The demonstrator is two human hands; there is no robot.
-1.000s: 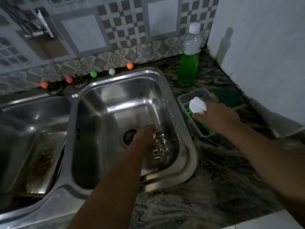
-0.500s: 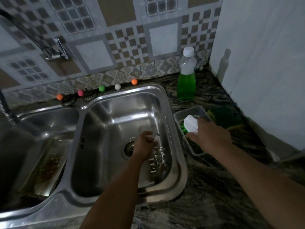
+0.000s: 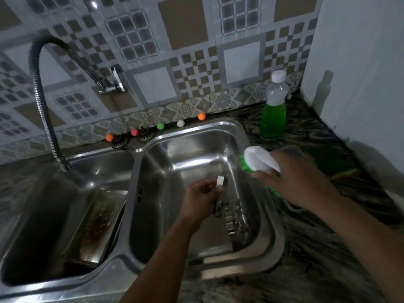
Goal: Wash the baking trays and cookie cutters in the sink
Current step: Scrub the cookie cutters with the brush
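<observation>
Head view: a double steel sink (image 3: 271, 243) is set in a dark marbled counter (image 3: 317, 270).

Left hand (image 3: 201, 201) is held over the right basin, fingers curled, pinching a small metal cutter (image 3: 221, 183) with a bright flat face; its shape is blurred. More cutters (image 3: 235, 217) are piled on the basin floor just right of and below that hand, partly hidden by it. The drain is covered by the hand and wrist.

Right hand (image 3: 299, 180) is held above the right rim of the sink, fingers wrapped round a brush (image 3: 259, 160) with a white handle; green bristles are seen under it, pointing down toward the basin edge. A clear tub on the counter is mostly blocked by this hand and blurred.

A tray (image 3: 96, 226), stained brown, is leaned inside the left basin against the dividing wall.

A flexible tap hose (image 3: 40, 101) is arched from the wall valve (image 3: 113, 83) down to the left basin's back corner.

Five small balls are lined along the ledge behind the sink, orange (image 3: 109, 137) at the left end, then pink, green, white, orange. Two round strainers (image 3: 133, 137) are laid beside them.

A bottle (image 3: 273, 114) of green liquid, white cap on, is stood upright in the back right corner, well apart from both hands. A green sponge (image 3: 334, 165) is laid on the counter behind the right hand, near the white wall.
</observation>
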